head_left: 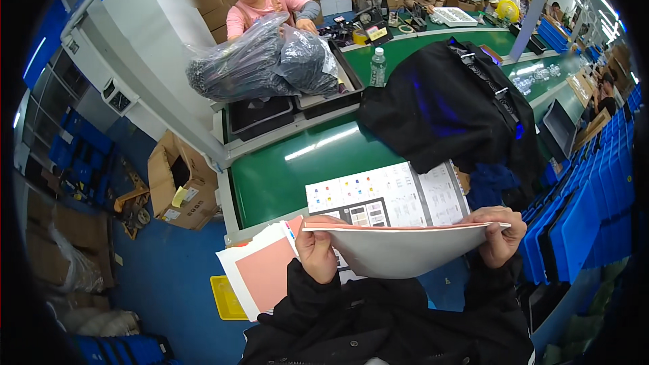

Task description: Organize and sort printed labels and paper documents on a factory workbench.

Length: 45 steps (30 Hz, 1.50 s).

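A wide, bowed sheet with a pale grey face and a salmon-pink upper side is stretched between my hands in front of my chest. I cannot tell whether it is one sheet or a thin stack. My left hand is closed on its left end, and my right hand pinches its right end, thumb against the edge. Left of my left hand lies a white-bordered salmon-pink sheet. Beyond the held sheet, printed papers with small coloured pictures rest on the green table, partly hidden.
A black garment is heaped on the table beside a clear bottle. Filled plastic bags lie on black trays. Blue bins stand at right; a yellow tray and cardboard box at left. Several people sit beyond.
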### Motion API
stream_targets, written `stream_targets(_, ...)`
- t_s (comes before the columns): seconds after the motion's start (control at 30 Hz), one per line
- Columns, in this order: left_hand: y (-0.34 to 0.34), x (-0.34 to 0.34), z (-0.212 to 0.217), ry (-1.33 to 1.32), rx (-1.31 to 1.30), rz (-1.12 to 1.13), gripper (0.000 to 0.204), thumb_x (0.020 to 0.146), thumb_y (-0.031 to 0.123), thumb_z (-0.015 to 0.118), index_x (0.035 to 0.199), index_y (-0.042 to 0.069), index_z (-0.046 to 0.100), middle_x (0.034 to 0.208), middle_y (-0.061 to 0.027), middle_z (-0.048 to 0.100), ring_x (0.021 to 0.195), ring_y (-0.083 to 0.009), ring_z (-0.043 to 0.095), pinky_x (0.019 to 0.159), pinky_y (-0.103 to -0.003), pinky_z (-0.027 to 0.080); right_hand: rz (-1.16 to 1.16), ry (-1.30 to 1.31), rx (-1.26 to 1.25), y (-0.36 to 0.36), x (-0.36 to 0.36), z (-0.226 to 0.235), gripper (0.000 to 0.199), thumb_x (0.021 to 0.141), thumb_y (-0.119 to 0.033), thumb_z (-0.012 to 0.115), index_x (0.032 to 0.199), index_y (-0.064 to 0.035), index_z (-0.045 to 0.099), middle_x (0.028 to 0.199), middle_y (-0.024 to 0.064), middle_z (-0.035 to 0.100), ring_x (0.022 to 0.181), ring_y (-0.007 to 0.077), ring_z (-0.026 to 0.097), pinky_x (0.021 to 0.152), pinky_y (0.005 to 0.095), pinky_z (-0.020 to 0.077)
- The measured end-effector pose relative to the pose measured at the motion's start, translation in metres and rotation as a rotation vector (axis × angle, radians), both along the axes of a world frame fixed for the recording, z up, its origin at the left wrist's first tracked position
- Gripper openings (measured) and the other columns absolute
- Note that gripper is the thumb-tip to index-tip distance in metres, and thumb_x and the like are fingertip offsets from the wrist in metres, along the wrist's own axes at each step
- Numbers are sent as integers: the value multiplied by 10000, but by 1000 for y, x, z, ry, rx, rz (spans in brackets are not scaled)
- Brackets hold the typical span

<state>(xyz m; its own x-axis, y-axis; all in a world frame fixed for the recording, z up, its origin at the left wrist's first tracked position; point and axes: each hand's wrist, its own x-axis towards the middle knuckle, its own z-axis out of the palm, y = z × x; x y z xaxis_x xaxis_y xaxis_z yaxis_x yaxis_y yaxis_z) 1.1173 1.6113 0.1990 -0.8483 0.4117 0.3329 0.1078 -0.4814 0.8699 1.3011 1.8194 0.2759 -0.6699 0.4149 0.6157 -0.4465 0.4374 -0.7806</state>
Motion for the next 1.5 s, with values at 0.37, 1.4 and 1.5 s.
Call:
stream_targets(0.37, -12, -11, 14, 128, 47, -20, 319, 988, 359, 414, 910, 64, 508, 686, -179, 643, 671, -296, 658, 612, -309, 496, 12, 63, 49, -2, -18, -4, 364, 963, -315, 475, 873, -9, 650, 740, 182, 682, 606, 298, 679, 544, 321, 570)
stream_targets(1.4, -19, -7, 13, 74, 89, 141, 171, 995, 249, 455, 988, 83, 497, 772, -33, 527, 666, -97, 469, 686, -216, 362, -234, -43, -66, -15, -5, -23, 302, 921, -248, 574, 990, 35, 652, 791, 113, 668, 492, 133, 503, 494, 198, 384)
stream_targets(1.5, -23, -11, 8, 116, 76, 149, 155, 997, 228, 452, 1012, 82, 501, 798, -27, 520, 690, -94, 466, 696, -215, 358, -177, -46, -58, -17, -7, -18, 363, 927, -318, 577, 966, 34, 657, 712, 96, 647, 443, 146, 453, 465, 189, 348)
